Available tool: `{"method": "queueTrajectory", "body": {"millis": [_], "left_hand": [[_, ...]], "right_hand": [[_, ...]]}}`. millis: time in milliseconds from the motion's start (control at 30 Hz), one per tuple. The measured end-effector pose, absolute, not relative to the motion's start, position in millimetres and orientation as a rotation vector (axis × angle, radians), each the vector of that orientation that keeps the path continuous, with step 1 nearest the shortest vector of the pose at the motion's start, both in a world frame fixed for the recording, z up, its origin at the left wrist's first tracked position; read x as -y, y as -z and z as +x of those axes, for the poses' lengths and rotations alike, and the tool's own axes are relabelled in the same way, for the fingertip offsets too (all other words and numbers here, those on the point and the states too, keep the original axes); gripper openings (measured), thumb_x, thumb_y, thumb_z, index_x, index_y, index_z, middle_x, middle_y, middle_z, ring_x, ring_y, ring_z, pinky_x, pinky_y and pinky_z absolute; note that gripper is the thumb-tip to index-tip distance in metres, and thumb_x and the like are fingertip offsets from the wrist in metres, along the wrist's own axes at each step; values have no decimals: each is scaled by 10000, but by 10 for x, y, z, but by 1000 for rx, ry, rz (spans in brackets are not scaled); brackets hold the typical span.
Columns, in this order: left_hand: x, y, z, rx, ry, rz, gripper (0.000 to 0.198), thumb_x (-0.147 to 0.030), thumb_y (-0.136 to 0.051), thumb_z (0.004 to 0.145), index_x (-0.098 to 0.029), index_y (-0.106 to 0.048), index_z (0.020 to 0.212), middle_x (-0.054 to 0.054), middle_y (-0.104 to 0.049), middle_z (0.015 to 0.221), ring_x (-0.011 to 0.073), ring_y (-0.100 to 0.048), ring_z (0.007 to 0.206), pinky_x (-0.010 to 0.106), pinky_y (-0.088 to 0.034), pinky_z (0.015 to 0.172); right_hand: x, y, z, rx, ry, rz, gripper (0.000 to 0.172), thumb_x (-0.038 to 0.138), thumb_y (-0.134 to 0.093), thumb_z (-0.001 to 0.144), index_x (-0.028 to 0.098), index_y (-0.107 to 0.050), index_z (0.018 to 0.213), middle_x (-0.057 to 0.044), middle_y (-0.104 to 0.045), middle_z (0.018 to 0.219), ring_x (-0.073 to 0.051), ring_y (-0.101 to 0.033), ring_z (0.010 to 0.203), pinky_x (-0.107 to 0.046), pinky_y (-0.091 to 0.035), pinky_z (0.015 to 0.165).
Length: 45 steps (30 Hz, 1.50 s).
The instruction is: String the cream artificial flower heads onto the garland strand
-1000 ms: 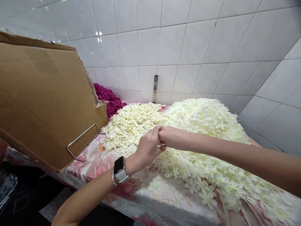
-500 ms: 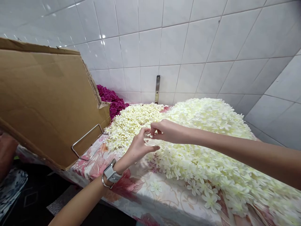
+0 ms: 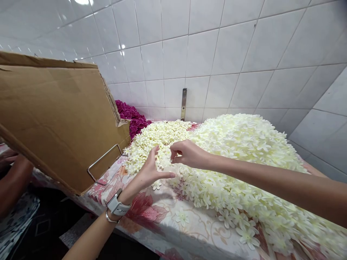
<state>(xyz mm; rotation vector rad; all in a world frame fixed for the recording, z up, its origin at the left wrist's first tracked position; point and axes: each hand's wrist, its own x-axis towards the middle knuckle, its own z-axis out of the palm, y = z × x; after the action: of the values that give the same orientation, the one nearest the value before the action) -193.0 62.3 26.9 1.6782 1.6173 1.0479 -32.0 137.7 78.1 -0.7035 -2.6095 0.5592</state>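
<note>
Your left hand (image 3: 150,169) is raised over the near left edge of the cream flower pile (image 3: 238,169), fingers spread and loose, thumb pointing right, holding nothing that can be seen. Your right hand (image 3: 187,153) hovers just beside it, to the right and a little farther, with thumb and forefinger drawn together in a pinch; whether a small flower sits between the fingertips cannot be told from this view. The two hands are close but not touching. The cream flowers lie in two heaps that run together: a flatter spread of small blossoms (image 3: 159,139) at the far left and the tall mound on the right, both resting on the floral cloth (image 3: 189,224) that covers the table. A few single blossoms lie loose on the cloth nearer to you. The step in hand appears to be sorting or picking single blossoms at the pile's near left margin. Judged from this posture, the next move calls for a light, precise pinch on one blossom without dragging its neighbours; keep the open left hand low and ready to receive or steady. A tilted cardboard sheet (image 3: 56,122) stands at the left on a wire bracket (image 3: 104,164); magenta flowers (image 3: 132,117) lie behind it against the tiled wall (image 3: 217,54). Another person's arm (image 3: 12,184) shows at the far left edge.
</note>
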Motion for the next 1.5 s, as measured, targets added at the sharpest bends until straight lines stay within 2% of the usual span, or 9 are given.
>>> {"method": "queueTrajectory", "body": {"millis": [133, 267, 467, 633, 733, 867, 1000, 1100, 1500], "left_hand": [[-503, -578, -1945, -1726, -1216, 1661, 934, -454, -738, 599, -226, -218, 1341, 145, -221, 1472, 294, -253, 1338, 451, -259, 1073], [-494, -805, -1823, -1641, -1483, 1717, 677, -422, -679, 692, -224, -345, 1246, 112, -351, 1400, 238, -322, 1306, 391, -290, 1069], [-705, -1034, -1248, -1241, -1461, 1387, 222, -317, -482, 862, -155, -547, 1000, 112, -589, 1152, 215, -573, 1065, 374, -414, 963], [-1001, -1141, -753, -838, -1282, 1224, 212, -265, -520, 854, -120, -643, 948, 117, -657, 1070, 205, -615, 994, 364, -433, 948], [-1158, -1163, -580, -728, -1174, 1247, 168, -256, -605, 802, -128, -692, 868, 103, -671, 1042, 197, -613, 984, 346, -441, 941], [-1279, -1155, -426, -716, -1159, 1280, 182, -310, -635, 776, -147, -706, 812, 71, -695, 895, 161, -631, 881, 311, -471, 870], [-1279, -1128, -316, -824, -1334, 1357, 180, -328, -637, 767, -165, -708, 798, 41, -696, 811, 149, -632, 773, 297, -502, 764], [-1222, -1127, -278, -848, -1367, 1535, 189, -322, -603, 796, -180, -722, 832, 35, -700, 799, 162, -624, 798, 290, -500, 748], [-1264, -1118, -378, -1114, -1255, 2129, 181, -306, -538, 831, -176, -634, 752, 24, -661, 755, 169, -613, 737, 273, -478, 660]], "right_hand": [[-1399, -752, -337, 2516, -672, -698, 226, 44, -683, 661, 125, -657, 870, -24, -647, 714, -112, -559, 616, -212, -392, 540], [-1452, -784, -241, 2366, -744, -701, 84, 77, -694, 657, 130, -639, 694, -7, -615, 628, -108, -556, 589, -219, -409, 540], [-1503, -882, 252, 1949, -823, -729, 212, 314, -653, 734, 147, -535, 679, -23, -603, 673, -107, -536, 540, -248, -434, 495], [-1452, -892, 710, 1618, -872, -633, 252, 372, -699, 693, 160, -563, 705, -77, -644, 946, -160, -604, 771, -299, -494, 663], [-1482, -909, 908, 1546, -802, -626, 234, 360, -704, 695, 165, -577, 680, -70, -600, 1078, -135, -590, 764, -276, -497, 649], [-1498, -982, 1072, 1606, -683, -575, 170, 337, -645, 764, 186, -605, 830, -66, -622, 982, -155, -614, 793, -287, -535, 664], [-1420, -1070, 1179, 1794, 21, -600, 238, 194, -584, 818, 189, -593, 1055, -69, -658, 979, -171, -633, 861, -313, -541, 759], [-1379, -1097, 1236, 1937, 312, -576, 165, 147, -553, 841, 156, -621, 991, -76, -680, 952, -167, -652, 860, -270, -551, 740], [-1472, -963, 1226, 2006, 442, -680, 128, 182, -524, 853, 156, -591, 746, -35, -648, 651, -143, -615, 565, -238, -467, 483]]}}
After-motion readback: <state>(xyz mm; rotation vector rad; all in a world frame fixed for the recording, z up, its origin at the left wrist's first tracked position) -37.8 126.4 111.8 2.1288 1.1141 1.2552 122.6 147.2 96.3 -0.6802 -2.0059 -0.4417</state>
